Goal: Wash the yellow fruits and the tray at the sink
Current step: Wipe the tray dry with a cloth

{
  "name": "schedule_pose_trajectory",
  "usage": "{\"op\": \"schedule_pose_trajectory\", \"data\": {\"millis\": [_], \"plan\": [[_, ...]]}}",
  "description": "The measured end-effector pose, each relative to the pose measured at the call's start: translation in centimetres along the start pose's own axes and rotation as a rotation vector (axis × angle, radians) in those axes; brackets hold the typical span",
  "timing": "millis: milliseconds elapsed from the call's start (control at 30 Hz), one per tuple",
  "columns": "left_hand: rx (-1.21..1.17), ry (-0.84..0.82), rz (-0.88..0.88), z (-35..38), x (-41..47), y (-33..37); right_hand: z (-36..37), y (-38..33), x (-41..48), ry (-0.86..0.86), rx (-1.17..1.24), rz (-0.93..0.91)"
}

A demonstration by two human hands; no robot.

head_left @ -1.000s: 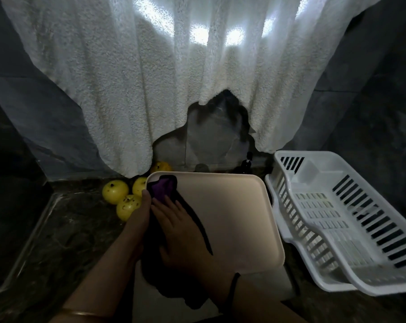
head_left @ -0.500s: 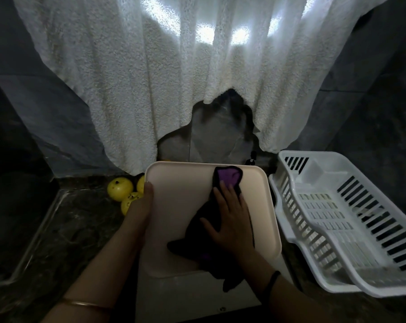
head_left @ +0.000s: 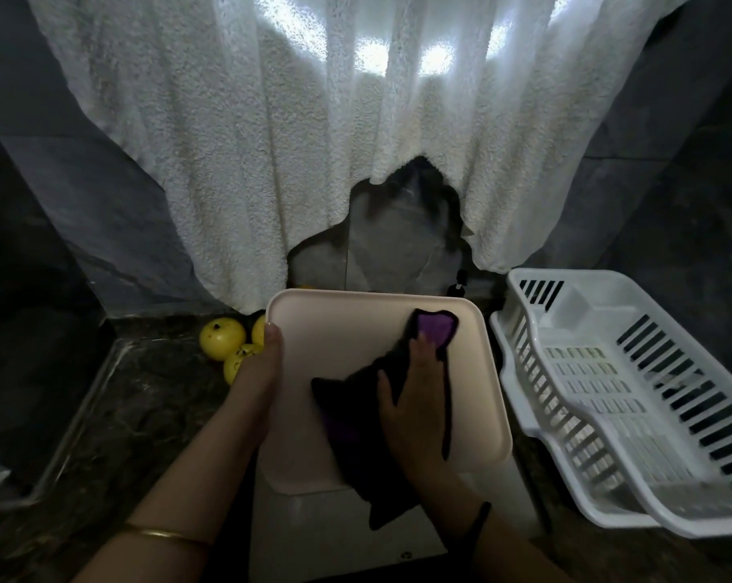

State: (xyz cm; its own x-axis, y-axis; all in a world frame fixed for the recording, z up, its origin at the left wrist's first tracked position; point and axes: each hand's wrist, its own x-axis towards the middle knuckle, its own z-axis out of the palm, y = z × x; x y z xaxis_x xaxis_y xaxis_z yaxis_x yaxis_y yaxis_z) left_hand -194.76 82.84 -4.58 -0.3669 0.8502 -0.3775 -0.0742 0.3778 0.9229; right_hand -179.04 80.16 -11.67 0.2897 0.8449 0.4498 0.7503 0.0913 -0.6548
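Observation:
A pale pink tray (head_left: 347,342) is tilted up in front of me over a white surface. My left hand (head_left: 263,368) grips the tray's left edge, thumb over the rim. My right hand (head_left: 415,389) presses a dark purple cloth (head_left: 433,330) flat against the tray's right side, fingers straight. Three yellow fruits (head_left: 222,338) lie on the dark counter to the left of the tray, partly hidden by its edge and my left hand.
A white slotted dish rack (head_left: 633,393) sits on the counter to the right of the tray. A white textured curtain (head_left: 314,140) hangs behind. The dark stone counter (head_left: 116,414) stretches left, with a raised metal rim (head_left: 78,410).
My right hand has slid the cloth from the tray's upper left across to its upper right. The left hand has kept its grip on the left edge.

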Motion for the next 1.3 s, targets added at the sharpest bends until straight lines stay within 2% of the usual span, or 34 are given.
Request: {"op": "schedule_pose_trajectory", "data": {"millis": [200, 267, 400, 500, 600, 767, 833, 1000, 1100, 1200, 1300], "plan": [[0.014, -0.091, -0.029, 1.2, 0.2, 0.0, 2.6, -4.8, -1.7, -0.084, 0.038, -0.292], [-0.002, -0.11, -0.028, 0.9, 0.6, -0.4, 3.0, -5.6, -2.2, -0.178, 0.11, -0.378], [-0.1, -0.168, -0.092, 0.8, 0.7, -0.7, 2.4, -5.2, -2.3, -0.399, 0.264, -0.433], [-0.074, -0.162, -0.096, 0.8, 0.0, -0.8, 1.8, -3.5, -1.4, -0.466, 0.214, -0.574], [-0.034, -0.11, -0.078, 0.6, -0.5, -0.7, 1.1, -1.7, -0.3, -0.415, 0.081, -0.622], [-0.012, -0.096, -0.045, -0.7, 0.6, -0.6, -0.8, 2.2, 1.4, -0.243, -0.052, -0.385], [-0.069, -0.107, -0.046, -1.4, 0.7, -0.9, -1.7, 3.6, 2.2, -0.271, -0.059, -0.283], [-0.064, -0.149, -0.088, -2.3, 0.7, -0.9, -3.5, 6.1, 3.5, -0.305, -0.076, -0.169], [-0.039, -0.118, -0.071, -2.3, 0.8, -0.9, -3.8, 6.6, 3.5, -0.319, -0.109, -0.046], [-0.033, -0.079, -0.058, -2.2, 1.0, -1.1, -3.4, 7.2, 2.8, -0.193, -0.326, 0.035], [-0.031, -0.066, -0.041, -2.0, 0.9, -0.9, -3.4, 7.3, 2.2, -0.077, -0.282, 0.221]]}}
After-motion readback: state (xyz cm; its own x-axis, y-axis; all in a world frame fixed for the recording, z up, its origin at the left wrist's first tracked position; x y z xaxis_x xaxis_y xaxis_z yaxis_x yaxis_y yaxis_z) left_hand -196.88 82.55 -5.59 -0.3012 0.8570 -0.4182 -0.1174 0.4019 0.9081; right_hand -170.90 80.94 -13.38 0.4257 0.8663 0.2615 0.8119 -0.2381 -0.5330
